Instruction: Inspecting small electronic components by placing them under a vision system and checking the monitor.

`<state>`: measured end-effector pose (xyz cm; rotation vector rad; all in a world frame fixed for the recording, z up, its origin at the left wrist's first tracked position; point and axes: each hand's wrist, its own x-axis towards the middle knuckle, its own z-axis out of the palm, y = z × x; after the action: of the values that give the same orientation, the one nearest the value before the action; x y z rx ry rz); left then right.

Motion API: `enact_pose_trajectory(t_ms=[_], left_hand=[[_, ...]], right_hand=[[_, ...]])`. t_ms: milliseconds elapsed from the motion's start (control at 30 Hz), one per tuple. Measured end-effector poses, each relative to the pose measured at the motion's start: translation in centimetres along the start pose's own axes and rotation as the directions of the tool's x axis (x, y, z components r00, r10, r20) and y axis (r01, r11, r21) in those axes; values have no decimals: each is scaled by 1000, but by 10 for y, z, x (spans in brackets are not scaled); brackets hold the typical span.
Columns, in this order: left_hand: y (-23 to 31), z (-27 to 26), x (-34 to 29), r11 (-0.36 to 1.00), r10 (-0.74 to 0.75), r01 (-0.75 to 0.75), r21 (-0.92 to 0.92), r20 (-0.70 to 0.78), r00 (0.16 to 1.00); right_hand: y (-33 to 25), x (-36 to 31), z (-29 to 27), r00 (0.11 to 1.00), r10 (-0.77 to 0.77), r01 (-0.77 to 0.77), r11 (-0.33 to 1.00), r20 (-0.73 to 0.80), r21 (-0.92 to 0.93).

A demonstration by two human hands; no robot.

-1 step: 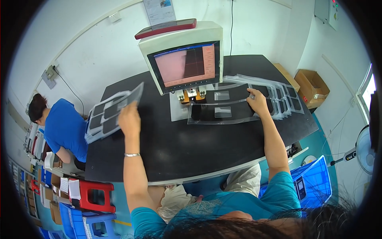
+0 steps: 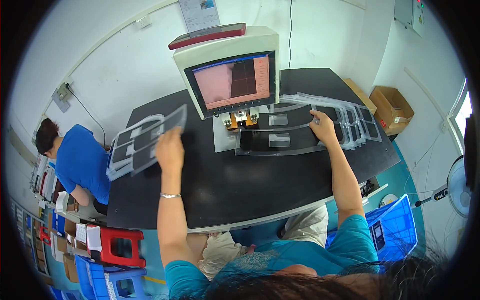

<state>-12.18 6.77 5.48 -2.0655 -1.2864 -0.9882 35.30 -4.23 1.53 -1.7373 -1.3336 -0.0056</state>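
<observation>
My left hand grips the edge of a clear plastic sheet, lifted and tilted over a stack of similar sheets at the table's left. My right hand is closed at the right part of another clear sheet, which lies flat with its window-like panels showing. That sheet's left part reaches the small metal and orange fixture under a white machine with a screen. Under and beyond my right hand, several overlapping sheets fan out to the right.
The black table spans the middle. At the left a person in a blue shirt bends over, near a red stool. Cardboard boxes, a blue crate and a fan stand at the right.
My left hand has moved slightly to the right with its sheet, away from the left stack. The picture on the screen has shifted a little. My right hand stays in place.
</observation>
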Motion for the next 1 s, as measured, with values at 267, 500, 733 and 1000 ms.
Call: enact_pose_trajectory(t_ms=[267, 500, 733, 1000], left_hand=[[71, 17, -32, 958, 263, -214, -190, 288, 921], [65, 21, -35, 929, 288, -204, -310, 257, 923], [68, 21, -36, 919, 262, -140, -369, 308, 915], [71, 20, -37, 914, 268, -144, -378, 299, 916]], right_hand=[[-2, 1, 2, 1000, 7, -7, 1000, 19, -9], [7, 2, 0, 999, -12, 12, 1000, 32, -14], [9, 2, 0, 997, 2, 0, 1000, 72, -23], [1, 1, -8, 986, 86, -90, 996, 142, 23]])
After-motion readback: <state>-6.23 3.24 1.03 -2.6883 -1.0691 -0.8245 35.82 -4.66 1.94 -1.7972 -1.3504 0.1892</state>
